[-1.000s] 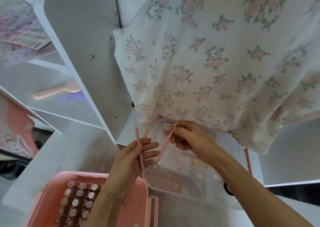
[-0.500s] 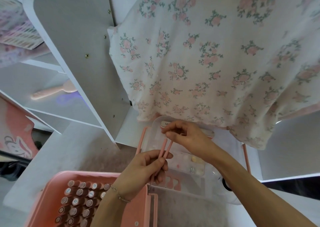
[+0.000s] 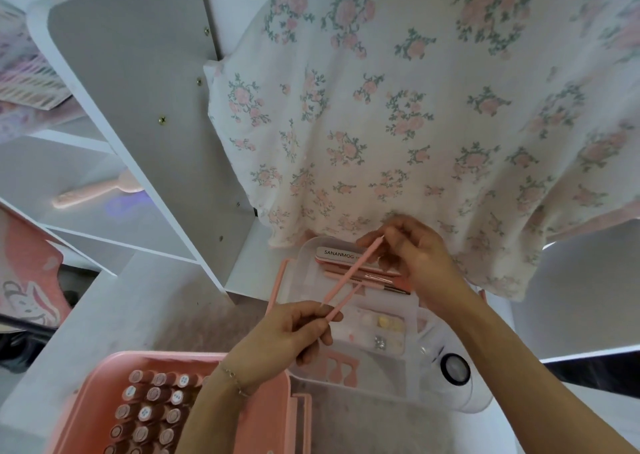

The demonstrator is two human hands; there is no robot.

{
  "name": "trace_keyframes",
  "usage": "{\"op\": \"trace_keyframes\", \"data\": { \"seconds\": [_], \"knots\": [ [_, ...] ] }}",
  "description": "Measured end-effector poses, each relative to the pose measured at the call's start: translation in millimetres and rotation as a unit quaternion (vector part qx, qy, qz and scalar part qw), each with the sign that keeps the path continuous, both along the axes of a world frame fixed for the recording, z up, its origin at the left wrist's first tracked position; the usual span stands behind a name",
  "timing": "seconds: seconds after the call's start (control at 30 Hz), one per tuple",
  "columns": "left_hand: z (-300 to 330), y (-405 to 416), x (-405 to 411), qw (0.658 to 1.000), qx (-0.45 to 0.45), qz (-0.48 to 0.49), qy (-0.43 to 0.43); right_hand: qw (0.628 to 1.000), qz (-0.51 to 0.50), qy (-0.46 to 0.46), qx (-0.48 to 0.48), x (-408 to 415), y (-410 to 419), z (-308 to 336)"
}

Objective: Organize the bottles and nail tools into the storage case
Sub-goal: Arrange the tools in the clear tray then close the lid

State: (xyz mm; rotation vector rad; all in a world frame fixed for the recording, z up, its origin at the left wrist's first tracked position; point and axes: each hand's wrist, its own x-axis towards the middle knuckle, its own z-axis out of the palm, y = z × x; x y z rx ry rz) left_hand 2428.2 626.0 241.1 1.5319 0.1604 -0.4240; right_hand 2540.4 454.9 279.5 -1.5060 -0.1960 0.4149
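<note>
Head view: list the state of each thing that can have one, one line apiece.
left hand: shut on two thin pink sticks, pinched at their lower ends
right hand: shut on the top of one stick
clear tray: open, nail tools and toe separators inside
pink case: open, bottles standing upright in rows
nail file: lying flat in the tray

white tabletop (image 3: 114, 318) carries pink bottle case (image 3: 273, 415) under left wrist, clear tool tray (image 3: 412, 360) beneath both hands.
</note>
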Motion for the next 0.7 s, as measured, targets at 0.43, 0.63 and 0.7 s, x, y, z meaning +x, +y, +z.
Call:
{"op": "trace_keyframes", "data": {
  "seconds": [0.43,0.63,0.7],
  "knots": [
    [-7.3,16.7,3.0,0.977,0.004,0.21,0.024,0.973,-0.097,0.196,0.075,-8.4,-43.3,-40.0],
    [-7.4,12.8,8.1,0.964,0.007,0.264,0.035,0.964,-0.021,0.001,-0.265,-4.4,-34.2,-48.1],
    [-7.6,12.8,7.6,0.963,0.008,0.267,0.041,0.944,0.003,-0.034,-0.327,-2.8,-30.3,-52.5]
  ]
}}
